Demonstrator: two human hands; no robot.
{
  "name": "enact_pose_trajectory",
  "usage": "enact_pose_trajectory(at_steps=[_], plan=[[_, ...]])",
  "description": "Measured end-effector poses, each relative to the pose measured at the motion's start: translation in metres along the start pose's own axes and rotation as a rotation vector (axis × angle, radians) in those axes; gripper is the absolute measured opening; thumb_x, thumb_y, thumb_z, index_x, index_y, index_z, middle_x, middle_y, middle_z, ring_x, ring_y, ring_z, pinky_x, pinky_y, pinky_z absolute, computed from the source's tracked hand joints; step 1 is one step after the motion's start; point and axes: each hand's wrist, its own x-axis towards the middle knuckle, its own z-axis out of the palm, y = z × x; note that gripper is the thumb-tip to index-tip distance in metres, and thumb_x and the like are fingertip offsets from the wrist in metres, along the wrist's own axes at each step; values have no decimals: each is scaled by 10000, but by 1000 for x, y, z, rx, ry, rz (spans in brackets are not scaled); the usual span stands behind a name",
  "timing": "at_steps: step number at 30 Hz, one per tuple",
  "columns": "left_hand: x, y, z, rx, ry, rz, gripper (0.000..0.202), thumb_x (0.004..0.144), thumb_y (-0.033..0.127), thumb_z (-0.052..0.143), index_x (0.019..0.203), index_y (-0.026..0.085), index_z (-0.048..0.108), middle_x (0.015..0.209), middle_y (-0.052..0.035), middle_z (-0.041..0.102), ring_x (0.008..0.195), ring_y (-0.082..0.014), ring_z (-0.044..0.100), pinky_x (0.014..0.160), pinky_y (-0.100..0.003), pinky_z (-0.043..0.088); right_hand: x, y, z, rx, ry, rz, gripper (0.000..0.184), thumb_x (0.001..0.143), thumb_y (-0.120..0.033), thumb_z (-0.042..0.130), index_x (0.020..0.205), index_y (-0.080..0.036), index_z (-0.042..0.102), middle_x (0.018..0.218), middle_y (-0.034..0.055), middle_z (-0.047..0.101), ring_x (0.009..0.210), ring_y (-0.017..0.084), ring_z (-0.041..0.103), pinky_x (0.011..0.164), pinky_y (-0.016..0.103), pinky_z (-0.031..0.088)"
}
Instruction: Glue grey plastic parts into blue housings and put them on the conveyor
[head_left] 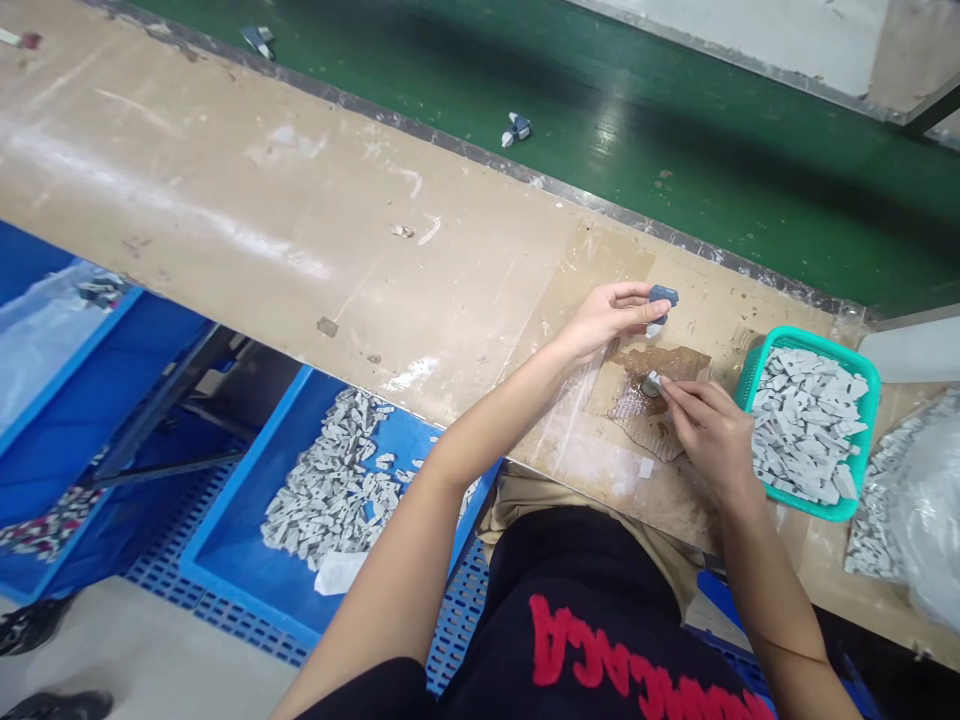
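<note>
Tan bench (300, 220), scuffed; green belt (675, 130) at 12 o'clock. Left hand (611, 318) pinches blue-grey part (663, 296) between thumb and fingertips, shape hard to make out. Right hand (709, 430), fingertips pressed together on grey piece (651, 384), mostly hidden, on brown patch (675, 365). Teal basket (814, 345) of grey chips at its 3 o'clock

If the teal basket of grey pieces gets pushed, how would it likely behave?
The teal basket probably slides rather than tips: it looks low and wide. Its heap of grey pieces likely adds weight, and loose ones could spill.
</note>
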Motion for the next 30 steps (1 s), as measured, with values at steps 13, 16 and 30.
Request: enact_pose_trajectory(at_steps=[13, 16, 30], plan=[[-6, 1, 6, 110, 72, 62, 437, 583, 393, 911, 894, 127, 758, 858, -69, 747, 722, -120, 665, 710, -270, 518, 2, -4, -3, 44, 4, 14, 252, 953, -204, 599, 1126, -280, 766, 933, 50, 781, 818, 190, 718, 771, 365, 608], [-11, 1, 9, 265, 40, 111, 398, 603, 364, 902, 902, 134, 778, 879, -85, 768, 769, -149, 693, 762, -297, 543, 0, -5, -7, 52, 200, 73, 286, 923, -196, 644, 1164, -304, 755, 950, 53, 772, 818, 199, 717, 761, 378, 603], [-28, -12, 26, 467, -243, 93, 300, 608, 295, 896, 875, 188, 812, 981, -95, 774, 816, -185, 744, 816, -336, 615, 2, -9, -18, 181, 329, 182, 272, 922, -222, 632, 1114, -349, 777, 933, 48, 735, 827, 196, 696, 738, 370, 587]])
